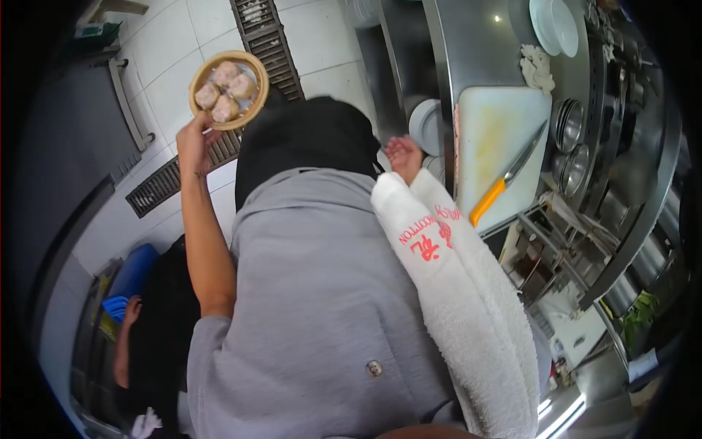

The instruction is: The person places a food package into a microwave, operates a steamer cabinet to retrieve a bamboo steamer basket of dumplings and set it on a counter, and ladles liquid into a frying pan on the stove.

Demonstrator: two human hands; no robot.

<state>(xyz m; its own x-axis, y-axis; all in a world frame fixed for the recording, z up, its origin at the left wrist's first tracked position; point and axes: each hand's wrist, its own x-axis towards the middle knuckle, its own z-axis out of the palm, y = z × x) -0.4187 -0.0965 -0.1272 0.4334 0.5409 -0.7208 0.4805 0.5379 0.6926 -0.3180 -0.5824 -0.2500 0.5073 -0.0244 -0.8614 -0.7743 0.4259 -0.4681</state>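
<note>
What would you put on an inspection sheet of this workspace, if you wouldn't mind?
Surface: metal counter bearing a stained white cutting board.
Job's things: round bamboo steamer with four dumplings, held above the floor.
Clutter: orange-handled knife on the board; crumpled cloth nearby.
Hands: left hand grips the steamer's edge; right hand is loosely curled, nothing visibly held.
Cables: nothing seen.
Surroundings: tiled floor, slotted drain grates, another person at lower left.

Round bamboo steamer point(263, 89), lidless, tan w/ a thick rim, held at its near edge by the L hand point(196, 140), contents facing up. Inside, 4 pale-pink dumplings point(242, 86) (plump, lumpy-topped) sit bunched, approx. centred, on a whitish base.
</note>
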